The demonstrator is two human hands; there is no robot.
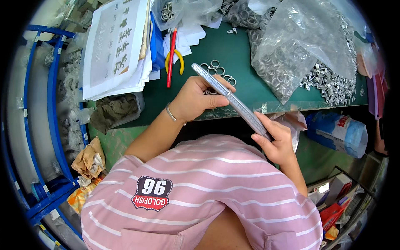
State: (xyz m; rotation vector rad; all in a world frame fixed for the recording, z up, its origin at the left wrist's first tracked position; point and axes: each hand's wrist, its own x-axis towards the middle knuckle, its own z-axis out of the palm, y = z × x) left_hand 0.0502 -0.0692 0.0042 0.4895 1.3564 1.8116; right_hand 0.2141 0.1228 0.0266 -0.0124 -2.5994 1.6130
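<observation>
Above the near edge of the green table I hold a ring mandrel [245,112], a long silver stick with fine scale marks, slanting from upper left to lower right. My right hand [276,139] grips its lower end between thumb and fingers. A thin metal ring [228,92] sits around the stick near its middle. My left hand [196,98] is closed there, its thumb and a fingertip on either side of the ring; its other fingers are partly hidden behind the stick. Several loose metal rings [214,63] lie on the table just beyond the left hand.
Clear bags of rings [275,62] and a pile of small metal clips [329,85] cover the table's right. Yellow-handled pliers [178,62], a red pen [171,62] and stacked papers [114,54] lie left. A tub with dark cloth [114,112] and blue racks [54,108] stand farther left.
</observation>
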